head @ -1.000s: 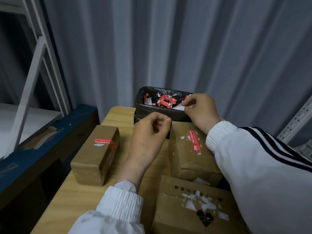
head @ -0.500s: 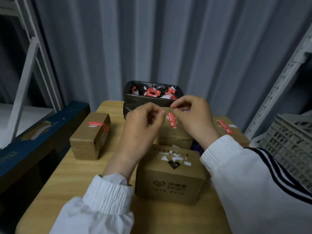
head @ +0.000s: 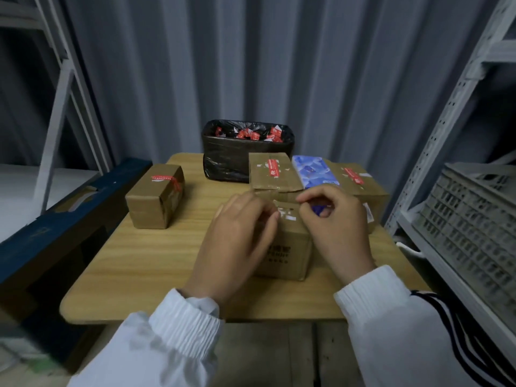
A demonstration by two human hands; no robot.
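Observation:
A small cardboard box (head: 287, 252) with torn white label scraps on its top stands at the table's near middle. My left hand (head: 237, 233) lies over the box's left top edge, fingers curled down onto it. My right hand (head: 335, 227) hovers at the box's far right top corner with thumb and forefinger drawn together. A bit of blue shows in the gap between the fingers, and I cannot tell whether they pinch anything. Behind the box stands a second box (head: 275, 174) with a red tape strip.
A black-lined bin (head: 245, 160) holding red tape scraps sits at the wooden table's (head: 139, 261) far edge. A blue tissue pack (head: 315, 171) and a red-taped box (head: 360, 182) sit at right, another taped box (head: 156, 196) at left. A grey crate (head: 474, 219) sits on the right-hand rack.
My right hand came back from the bin, and both hands dropped from in front of the far box onto the near box. The view pulled back and tilted down.

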